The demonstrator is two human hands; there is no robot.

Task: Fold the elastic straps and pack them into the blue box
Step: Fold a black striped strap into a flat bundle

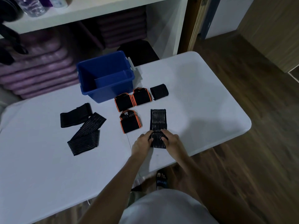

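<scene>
- Head view: both hands work the near end of a striped strap (pixel 158 122) lying flat on the white tabletop (pixel 202 97).
- The left hand (pixel 142 143) pinches the strap's left edge, fingers curled onto it.
- The right hand (pixel 172 140) pinches the right edge; the near end looks folded over, though dim light makes that unsure.
- The blue box (pixel 105 76) stands open at the far edge, nothing visible inside.
- Three orange-edged folded straps (pixel 130 122) and one black folded strap (pixel 159 91) lie between box and hands.
- Two unfolded straps (pixel 84 133) lie well to the left.
</scene>
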